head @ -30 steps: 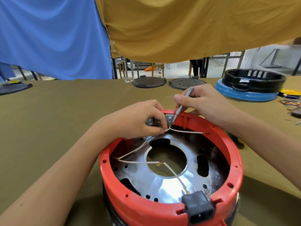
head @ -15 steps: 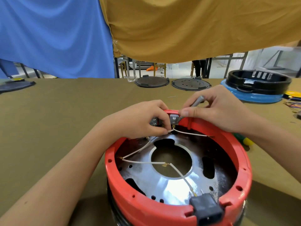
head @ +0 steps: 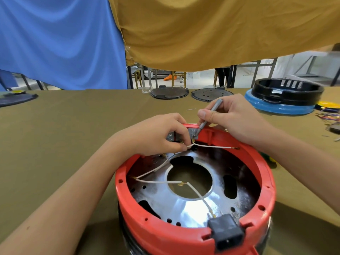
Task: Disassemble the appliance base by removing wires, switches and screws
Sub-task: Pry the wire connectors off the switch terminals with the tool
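A round appliance base with a red plastic rim (head: 265, 173) lies upside down before me, its shiny metal plate (head: 185, 205) showing inside. White wires (head: 156, 181) run across the plate toward a black power socket (head: 227, 234) at the near rim. At the far rim sits a grey metal switch block (head: 193, 134). My left hand (head: 158, 135) pinches a white wire right at the switch. My right hand (head: 231, 116) grips a thin grey tool (head: 208, 115), whose tip touches the switch block.
Two dark round plates (head: 169, 92) (head: 211, 93) lie at the table's far edge. A black ring on a blue base (head: 283, 96) stands at the right, with loose coloured wires (head: 329, 116) beside it. Another dark disc (head: 16, 98) lies far left. Blue and mustard cloths hang behind.
My right hand has raised the grey tool from a flat angle to a steeper one, with the tip still at the switch. My left hand stays pinching the wire.
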A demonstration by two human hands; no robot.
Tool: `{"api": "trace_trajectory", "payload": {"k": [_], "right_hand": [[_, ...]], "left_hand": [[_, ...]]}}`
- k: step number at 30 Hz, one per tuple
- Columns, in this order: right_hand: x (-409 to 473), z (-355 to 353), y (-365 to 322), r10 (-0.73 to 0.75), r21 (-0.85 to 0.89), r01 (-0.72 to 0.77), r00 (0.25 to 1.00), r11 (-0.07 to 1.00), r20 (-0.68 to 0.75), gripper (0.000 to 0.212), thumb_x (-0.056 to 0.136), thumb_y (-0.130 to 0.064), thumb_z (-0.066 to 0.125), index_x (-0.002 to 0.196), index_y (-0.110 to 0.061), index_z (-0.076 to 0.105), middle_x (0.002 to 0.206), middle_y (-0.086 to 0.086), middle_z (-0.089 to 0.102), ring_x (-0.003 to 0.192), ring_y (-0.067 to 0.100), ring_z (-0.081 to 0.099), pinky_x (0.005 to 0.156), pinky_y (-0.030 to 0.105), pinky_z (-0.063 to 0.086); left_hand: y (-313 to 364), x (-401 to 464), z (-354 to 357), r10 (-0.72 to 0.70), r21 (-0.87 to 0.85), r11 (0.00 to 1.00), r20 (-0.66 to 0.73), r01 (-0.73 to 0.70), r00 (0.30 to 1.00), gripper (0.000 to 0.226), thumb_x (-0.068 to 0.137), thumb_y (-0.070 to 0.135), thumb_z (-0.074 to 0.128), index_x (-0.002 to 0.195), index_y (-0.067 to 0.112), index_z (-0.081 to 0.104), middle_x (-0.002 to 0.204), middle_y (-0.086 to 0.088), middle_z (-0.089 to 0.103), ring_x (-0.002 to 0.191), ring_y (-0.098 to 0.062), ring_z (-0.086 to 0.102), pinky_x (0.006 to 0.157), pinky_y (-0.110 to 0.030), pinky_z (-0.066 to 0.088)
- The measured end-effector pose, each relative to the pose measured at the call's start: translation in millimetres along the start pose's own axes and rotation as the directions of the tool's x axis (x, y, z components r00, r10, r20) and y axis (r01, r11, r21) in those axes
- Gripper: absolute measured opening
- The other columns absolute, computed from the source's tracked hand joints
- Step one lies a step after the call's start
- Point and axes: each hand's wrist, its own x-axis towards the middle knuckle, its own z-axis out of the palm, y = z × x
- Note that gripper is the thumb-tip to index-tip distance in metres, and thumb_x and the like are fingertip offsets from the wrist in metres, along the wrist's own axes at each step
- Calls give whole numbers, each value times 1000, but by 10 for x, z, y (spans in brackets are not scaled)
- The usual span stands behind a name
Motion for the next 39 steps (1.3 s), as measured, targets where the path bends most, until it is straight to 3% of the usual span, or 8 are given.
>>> {"api": "trace_trajectory", "payload": {"k": [7, 11, 14, 18, 23, 28, 34, 39], "right_hand": [[18, 24, 36, -2, -20, 2, 1000, 1000, -17, 24, 93, -28, 68, 76, -12, 72, 78, 5, 76, 76, 18, 70, 82, 35, 52], [17, 38, 50, -40, -54, 40, 999, 998, 7, 33, 100, -33, 57, 78, -12, 71, 78, -1, 73, 76, 7, 67, 78, 22, 48], [39, 51, 59, -19, -85, 23, 999, 996, 51, 41, 103, -38, 48, 80, -12, 71, 81, 0, 72, 78, 6, 66, 78, 22, 46], [52, 48, 74, -5, -69, 9, 998, 998, 63, 36, 101, -33, 54, 77, -14, 72, 68, -11, 67, 57, -8, 55, 59, 6, 37], [1, 19, 44, -130, -187, 144, 988, 972, 83, 26, 97, -33, 60, 78, -20, 72, 78, 0, 72, 74, 11, 65, 74, 26, 47], [-38, 1, -34, -221, -275, 257, 963, 927, 155, 10, 87, -33, 71, 78, -30, 71, 79, -12, 70, 80, 2, 65, 73, 13, 44], [32, 13, -26, -103, -188, 124, 988, 974, 115, 25, 94, -33, 65, 76, -18, 74, 75, 2, 73, 70, 12, 63, 72, 28, 45], [79, 29, -49, -26, -160, 42, 995, 986, 99, 30, 97, -34, 61, 78, -13, 74, 78, 1, 72, 65, -5, 59, 67, 7, 42]], "left_hand": [[3, 8, 4, -2, 1, 1000, -3, 2, 1000, 9, 89, 29, 72, 96, 34, 75, 120, 11, 53, 106, -6, 56, 99, -36, 44], [2, 6, 0, 3, -1, 1000, -5, -3, 1000, 9, 89, 30, 72, 95, 36, 74, 119, 11, 53, 106, -7, 56, 99, -38, 44], [-12, 12, 5, 8, 8, 1000, -14, -8, 1000, 8, 89, 28, 72, 96, 31, 76, 119, 11, 54, 106, -7, 56, 99, -36, 43], [-30, 19, 12, 8, 18, 1000, -16, -8, 1000, 9, 89, 28, 73, 97, 30, 76, 120, 11, 54, 105, -6, 56, 99, -34, 42], [-40, 16, 14, 7, 17, 1000, -14, -7, 1000, 8, 89, 29, 72, 95, 31, 76, 120, 12, 53, 105, -6, 56, 99, -37, 43], [-47, 11, 12, 11, 22, 1000, -10, -11, 1000, 7, 89, 31, 72, 93, 36, 74, 117, 14, 51, 102, -4, 55, 98, -35, 44], [-52, 28, 22, 15, 22, 1000, -12, -15, 1000, 6, 88, 32, 72, 93, 36, 73, 118, 13, 52, 101, -2, 55, 97, -34, 44], [-45, 31, 21, 15, 25, 1000, -14, -14, 1000, 6, 89, 30, 72, 94, 33, 73, 118, 10, 53, 103, -7, 56, 98, -36, 44]]}}
